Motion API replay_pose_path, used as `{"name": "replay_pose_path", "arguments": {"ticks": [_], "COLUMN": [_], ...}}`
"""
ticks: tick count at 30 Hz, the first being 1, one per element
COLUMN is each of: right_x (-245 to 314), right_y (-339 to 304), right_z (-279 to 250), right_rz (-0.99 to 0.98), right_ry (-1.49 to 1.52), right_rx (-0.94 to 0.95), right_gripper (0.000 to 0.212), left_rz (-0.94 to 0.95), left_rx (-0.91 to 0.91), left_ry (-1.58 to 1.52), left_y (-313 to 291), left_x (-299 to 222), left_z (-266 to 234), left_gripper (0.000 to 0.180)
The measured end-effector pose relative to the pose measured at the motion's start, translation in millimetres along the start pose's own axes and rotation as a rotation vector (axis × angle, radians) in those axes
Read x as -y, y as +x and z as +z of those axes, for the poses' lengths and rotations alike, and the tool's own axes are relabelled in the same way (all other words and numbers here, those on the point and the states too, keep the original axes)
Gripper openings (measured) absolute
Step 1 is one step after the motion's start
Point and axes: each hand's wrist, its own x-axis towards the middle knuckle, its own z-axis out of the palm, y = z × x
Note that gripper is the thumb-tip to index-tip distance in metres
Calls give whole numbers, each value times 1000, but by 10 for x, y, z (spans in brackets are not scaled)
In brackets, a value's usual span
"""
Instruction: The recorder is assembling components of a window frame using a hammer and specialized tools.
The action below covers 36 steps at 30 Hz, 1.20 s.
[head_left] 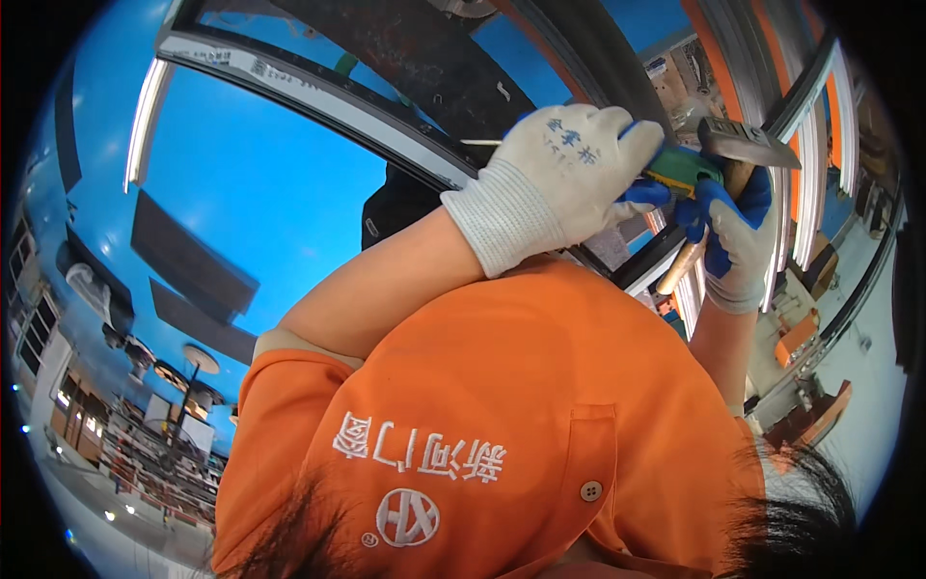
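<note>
1. Fingers [639, 143] curl round a green-and-yellow handle [678, 170], and that's the left hand [579, 174], gloved in white with blue on the gripping side, grasping the thing as I watch from my seat.
2. Out of the other side of that fist pokes a thin pale rod [480, 143], aimed left; the hand blocks my view, so I can't tell whether rod and handle join.
3. Over to the right hand [738, 236], gloved alike, closed round the wooden shaft [681, 268] of a hammer [745, 143]. Head up above the fist, butt end showing below, just beside the green-and-yellow handle; whether the two tools touch, I can't make out.
4. So both tools sit up in the hands, upper right on my feed.
5. Moving outward, a long grey-and-black frame bar [338, 116] slants down from upper left to the left wrist, a dark panel [415, 58] beyond it.
6. Past the hammer I get orange strips [709, 58] alternating with dark ones.
7. Close below, an orange shirt [482, 367] with white embroidery; away left, blue floor [260, 154] and dark flat sheets [188, 256].
</note>
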Motion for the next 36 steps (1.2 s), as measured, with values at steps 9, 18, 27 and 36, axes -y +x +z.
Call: {"name": "replay_pose_path", "arguments": {"ticks": [9,18,27,36], "right_x": [44,191,326,401], "right_y": [307,391,377,419], "right_z": [-57,-181,-84,44], "right_rz": [-49,-109,-256,-407], "right_ry": [-68,-147,-244,-284], "right_rx": [74,152,194,240], "right_gripper": [48,50,57,61], "left_rz": [-131,-108,-129,-156], "left_rx": [-48,-159,-265,-310], "left_ry": [-6,-62,-148,-202], "left_y": [49,84,70,43], "left_x": [-48,-74,-75,-45], "left_z": [101,137,172,122], "left_gripper": [54,52,52,53]}}
